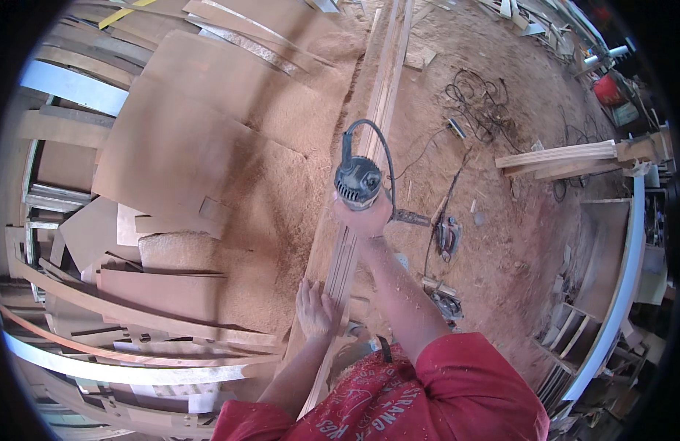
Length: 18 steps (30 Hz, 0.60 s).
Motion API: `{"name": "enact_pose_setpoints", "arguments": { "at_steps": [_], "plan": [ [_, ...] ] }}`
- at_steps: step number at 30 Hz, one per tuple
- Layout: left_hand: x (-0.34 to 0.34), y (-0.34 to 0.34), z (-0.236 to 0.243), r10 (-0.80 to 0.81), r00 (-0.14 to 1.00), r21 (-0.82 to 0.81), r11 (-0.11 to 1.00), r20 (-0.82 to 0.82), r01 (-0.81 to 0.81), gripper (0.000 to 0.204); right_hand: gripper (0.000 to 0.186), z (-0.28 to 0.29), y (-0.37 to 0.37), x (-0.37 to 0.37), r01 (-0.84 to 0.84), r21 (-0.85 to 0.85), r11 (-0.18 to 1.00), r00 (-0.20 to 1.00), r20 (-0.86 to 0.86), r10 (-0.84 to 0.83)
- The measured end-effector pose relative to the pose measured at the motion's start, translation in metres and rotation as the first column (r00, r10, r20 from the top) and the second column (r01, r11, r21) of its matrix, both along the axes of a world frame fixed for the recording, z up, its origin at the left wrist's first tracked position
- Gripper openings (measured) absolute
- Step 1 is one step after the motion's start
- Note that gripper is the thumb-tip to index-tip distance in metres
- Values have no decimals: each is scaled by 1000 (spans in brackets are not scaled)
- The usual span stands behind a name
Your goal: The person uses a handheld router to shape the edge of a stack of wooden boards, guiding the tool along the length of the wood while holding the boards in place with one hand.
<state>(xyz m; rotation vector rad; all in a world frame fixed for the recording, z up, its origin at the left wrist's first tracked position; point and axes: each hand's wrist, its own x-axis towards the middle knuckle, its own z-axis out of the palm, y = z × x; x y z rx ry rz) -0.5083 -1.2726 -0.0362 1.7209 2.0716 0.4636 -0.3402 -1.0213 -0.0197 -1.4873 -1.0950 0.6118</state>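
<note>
My right hand (363, 220) grips the body of a black corded router (358, 178), which sits on a long grooved wooden board (384, 81) running from the top of the picture toward my body. Its cord loops up and down on the right side of the tool. Nearer to me, my left hand (316, 309) lies on the board's left side, fingers stretched out and slightly bent over the wood. The board's near end is hidden by my body.
Sawdust-covered sheets (163, 103) and stacked strips (112, 294) lie on the left. To the right, the dusty floor holds tangled cords (479, 103) and a power tool (448, 237), with stacked wood (557, 158), a red bucket (606, 88) and a long white-edged piece (623, 287) farther out.
</note>
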Motion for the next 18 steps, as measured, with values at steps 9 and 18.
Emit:
{"name": "enact_pose_setpoints", "arguments": {
  "at_steps": [9, 18],
  "plan": [
    [-3, -1, -1, 4, 1000, -8, 1000, 6, -3, 48, 56, -1, 99, 35, -29, 117, 993, 999, -23, 32],
    [2, 1, 2, 15, 1000, -20, 1000, 0, -15, 51, 52, 1, 221, 86, 4, 134, 991, 1000, -26, -1]
  ]
}}
